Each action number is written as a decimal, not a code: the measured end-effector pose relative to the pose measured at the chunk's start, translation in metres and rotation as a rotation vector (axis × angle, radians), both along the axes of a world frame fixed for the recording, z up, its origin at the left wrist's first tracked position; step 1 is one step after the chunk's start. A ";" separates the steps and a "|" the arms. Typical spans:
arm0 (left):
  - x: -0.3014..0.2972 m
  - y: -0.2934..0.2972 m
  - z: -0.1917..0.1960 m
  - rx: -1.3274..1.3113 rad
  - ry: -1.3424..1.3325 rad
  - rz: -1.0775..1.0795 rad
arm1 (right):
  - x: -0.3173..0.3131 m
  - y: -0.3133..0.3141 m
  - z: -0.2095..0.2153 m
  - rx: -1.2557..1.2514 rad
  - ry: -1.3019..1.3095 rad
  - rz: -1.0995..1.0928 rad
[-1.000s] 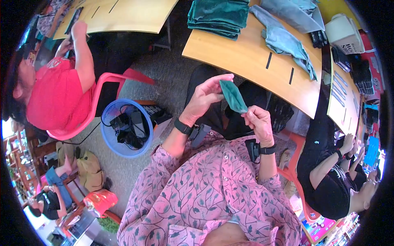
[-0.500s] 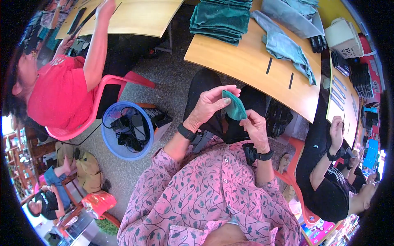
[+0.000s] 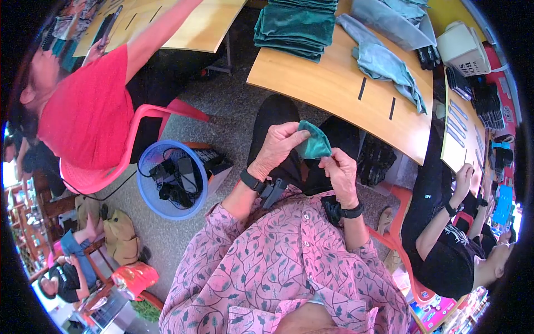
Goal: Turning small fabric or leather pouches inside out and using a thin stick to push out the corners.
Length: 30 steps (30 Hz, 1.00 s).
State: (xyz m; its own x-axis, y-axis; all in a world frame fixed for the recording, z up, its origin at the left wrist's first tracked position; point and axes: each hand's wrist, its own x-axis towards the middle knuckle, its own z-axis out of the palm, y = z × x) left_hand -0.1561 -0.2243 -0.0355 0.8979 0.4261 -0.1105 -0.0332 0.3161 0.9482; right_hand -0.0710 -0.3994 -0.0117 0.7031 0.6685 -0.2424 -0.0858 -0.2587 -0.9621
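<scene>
A small piece of dark green velvety cloth (image 3: pixel 315 142) hangs between my two hands above my lap, its flat side facing up toward me. My left hand (image 3: pixel 276 149) pinches its left edge, thumb on top. At the lower right corner, the fingertips of my right hand (image 3: pixel 340 175) are closed on the cloth. Whether it is a pouch or a single folded piece, I cannot tell. Beyond it, on the wooden table (image 3: pixel 311 80), sits a stack of folded green velvet cloths (image 3: pixel 292 28). A crumpled grey-green cloth (image 3: pixel 384 62) lies to the right of that stack.
A blue plastic basket (image 3: pixel 146 192) holding black chargers and cables stands on the floor at left. A person in red (image 3: pixel 83 111) sits on a pink chair beyond it. At right, a person in black (image 3: pixel 445 259) sits by another table (image 3: pixel 453 147). A grey bin (image 3: pixel 392 25) holds more cloth.
The green cloth has turned from a narrow, tilted shape to a broader, flatter face. My left thumb has shifted on it. The person in red has stretched an arm farther across their table.
</scene>
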 end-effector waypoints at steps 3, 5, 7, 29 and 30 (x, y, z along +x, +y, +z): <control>0.007 -0.010 0.016 -0.149 -0.058 0.150 | 0.003 -0.002 0.003 -0.031 -0.007 0.014; 0.005 -0.006 0.005 -0.156 -0.057 0.149 | 0.004 -0.003 0.002 -0.022 -0.009 0.026; 0.003 0.000 -0.011 -0.165 -0.056 0.145 | 0.004 -0.003 0.002 -0.014 -0.011 0.036; 0.010 0.004 0.003 -0.050 -0.104 0.293 | 0.008 -0.009 0.003 0.111 0.227 0.066; 0.010 0.004 0.005 0.060 -0.155 0.290 | 0.009 -0.008 0.002 0.117 0.224 0.060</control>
